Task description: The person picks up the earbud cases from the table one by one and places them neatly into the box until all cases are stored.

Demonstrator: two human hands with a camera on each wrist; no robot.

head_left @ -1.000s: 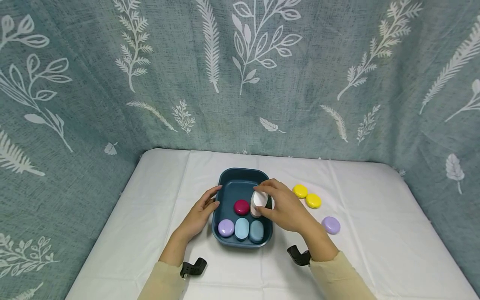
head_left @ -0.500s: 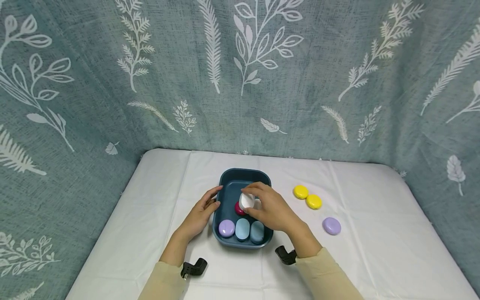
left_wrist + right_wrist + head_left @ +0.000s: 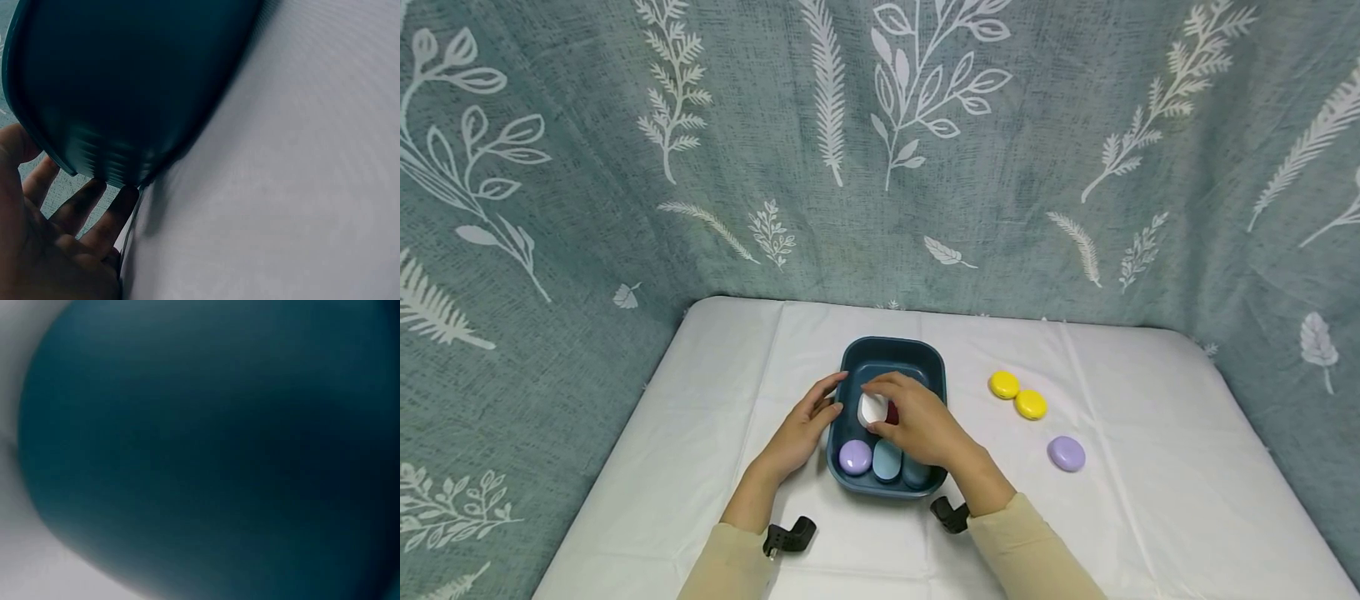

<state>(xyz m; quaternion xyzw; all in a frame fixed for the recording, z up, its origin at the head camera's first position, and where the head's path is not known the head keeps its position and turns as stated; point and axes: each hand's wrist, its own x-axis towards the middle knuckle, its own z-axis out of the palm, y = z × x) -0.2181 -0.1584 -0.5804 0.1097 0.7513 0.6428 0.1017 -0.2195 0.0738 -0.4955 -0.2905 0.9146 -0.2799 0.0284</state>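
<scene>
A dark teal tray [image 3: 891, 348] stands on the white cloth. My right hand [image 3: 917, 423] is over its middle and pinches a small white rounded piece [image 3: 872, 409] between thumb and fingers. Part of a dark red round piece [image 3: 892, 414] shows between those fingers. Along the tray's near end lie a round lilac piece [image 3: 855, 457], an oval light blue piece [image 3: 887, 461] and a darker blue piece [image 3: 916, 473], partly hidden by my right hand. My left hand [image 3: 801, 429] touches the tray's left side; in the left wrist view its straight fingers [image 3: 112, 219] meet the outer wall.
Right of the tray, two yellow discs [image 3: 1003, 384] lie side by side on the cloth [image 3: 1150, 467]. Nearer me is another lilac disc [image 3: 1067, 453]. A patterned teal curtain [image 3: 850, 225] hangs behind the table. Teal plastic fills most of the right wrist view, blurred.
My right hand has carried the white piece leftward inside the tray, from the right wall past the red piece, which it now partly covers. The left hand stays at the tray's side.
</scene>
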